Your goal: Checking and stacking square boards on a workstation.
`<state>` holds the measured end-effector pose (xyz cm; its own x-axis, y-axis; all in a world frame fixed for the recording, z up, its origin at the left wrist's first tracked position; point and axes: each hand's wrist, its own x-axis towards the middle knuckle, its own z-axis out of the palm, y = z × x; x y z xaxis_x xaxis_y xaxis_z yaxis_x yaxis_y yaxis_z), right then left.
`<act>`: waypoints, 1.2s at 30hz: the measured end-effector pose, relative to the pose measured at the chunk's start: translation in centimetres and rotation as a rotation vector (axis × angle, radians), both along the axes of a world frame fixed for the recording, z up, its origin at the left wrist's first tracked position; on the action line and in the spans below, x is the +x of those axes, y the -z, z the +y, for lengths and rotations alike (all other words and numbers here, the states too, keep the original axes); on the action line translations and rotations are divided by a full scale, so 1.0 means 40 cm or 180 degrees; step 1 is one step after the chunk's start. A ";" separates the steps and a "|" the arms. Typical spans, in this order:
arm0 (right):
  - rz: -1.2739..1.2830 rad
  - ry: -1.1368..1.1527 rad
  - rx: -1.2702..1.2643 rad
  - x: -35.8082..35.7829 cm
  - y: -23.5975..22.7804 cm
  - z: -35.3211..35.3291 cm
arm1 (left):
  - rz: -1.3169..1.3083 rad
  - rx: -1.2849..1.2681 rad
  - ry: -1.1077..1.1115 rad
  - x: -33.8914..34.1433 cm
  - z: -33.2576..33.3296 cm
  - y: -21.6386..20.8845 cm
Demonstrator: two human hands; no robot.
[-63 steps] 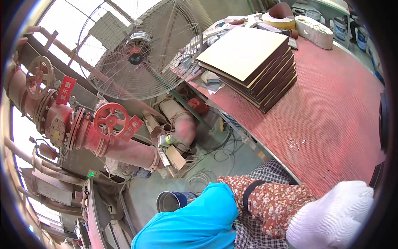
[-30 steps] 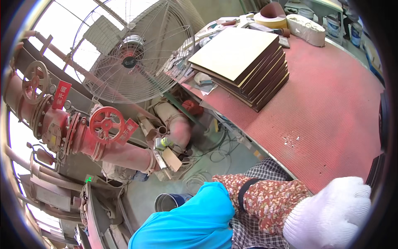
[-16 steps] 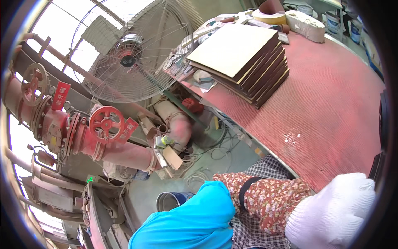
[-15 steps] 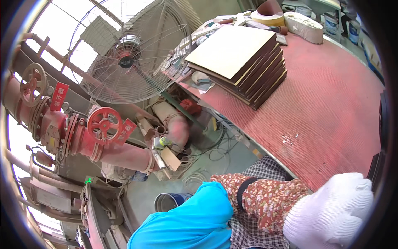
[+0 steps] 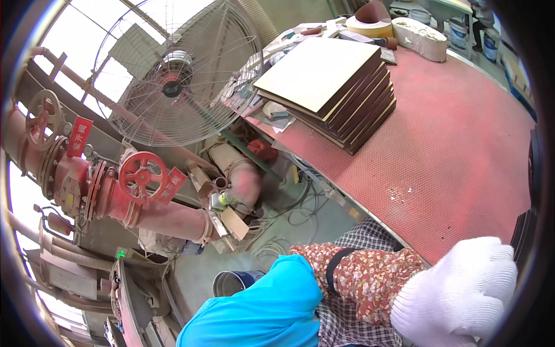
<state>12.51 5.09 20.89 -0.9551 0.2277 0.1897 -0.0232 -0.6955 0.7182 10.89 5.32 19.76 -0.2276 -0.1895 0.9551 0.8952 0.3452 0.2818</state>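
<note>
My left hand (image 5: 459, 292), in a white knitted glove, is at the lower right, beside the near edge of the red table (image 5: 462, 156). Its fingers are curled closed with the knuckles outward; whatever they may hold is hidden. The arm bends across from the left, in a blue sleeve (image 5: 260, 306) and a floral oversleeve (image 5: 376, 277) with a black band. My right hand is out of view. Farther back on the table stands a stack of dark-edged flat panels (image 5: 324, 75), its top face pale cream. Nothing touches the stack.
A large caged fan (image 5: 176, 81) stands left of the table, above red pipes with a valve wheel (image 5: 143, 177). Cables (image 5: 306, 208) and a bucket (image 5: 231, 283) are on the floor. Tape rolls (image 5: 370, 26) and scraps crowd the table's far end. Dark ribbed edges (image 5: 523, 237) show at far right.
The whole view has shifted slightly, with the table and stack a little lower and left. My left hand stays closed in nearly the same place, its fist turned slightly.
</note>
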 end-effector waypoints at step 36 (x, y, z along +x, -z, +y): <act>-0.0677 0.3189 0.9540 -0.479 0.662 0.560 | -0.2887 -0.1563 -0.2067 -0.051 -0.242 0.537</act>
